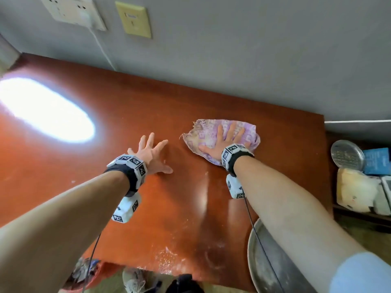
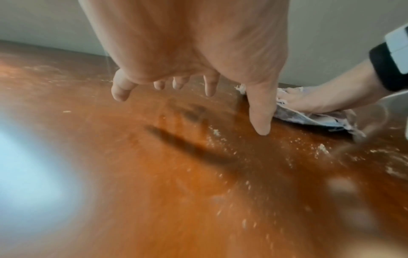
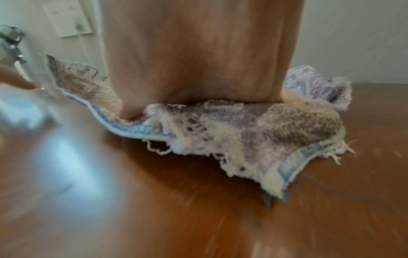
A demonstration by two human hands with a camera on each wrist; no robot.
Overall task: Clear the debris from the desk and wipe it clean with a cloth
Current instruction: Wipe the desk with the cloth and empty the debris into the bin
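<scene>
A frayed purple-and-cream cloth [image 1: 222,137] lies flat on the far right part of a glossy reddish-brown desk [image 1: 131,111], near the wall. The right hand [image 1: 224,142] presses down on it, palm flat and fingers spread straight. The left hand [image 1: 151,154] is just beside it, fingers splayed wide, holding nothing; whether it touches the wood is unclear. Pale crumbs [image 1: 169,261] dust the near edge. A round metal tray [image 1: 260,261] sits at the near right corner. The wiping step seems under way; next, the cloth likely needs sweeping toward those crumbs.
</scene>
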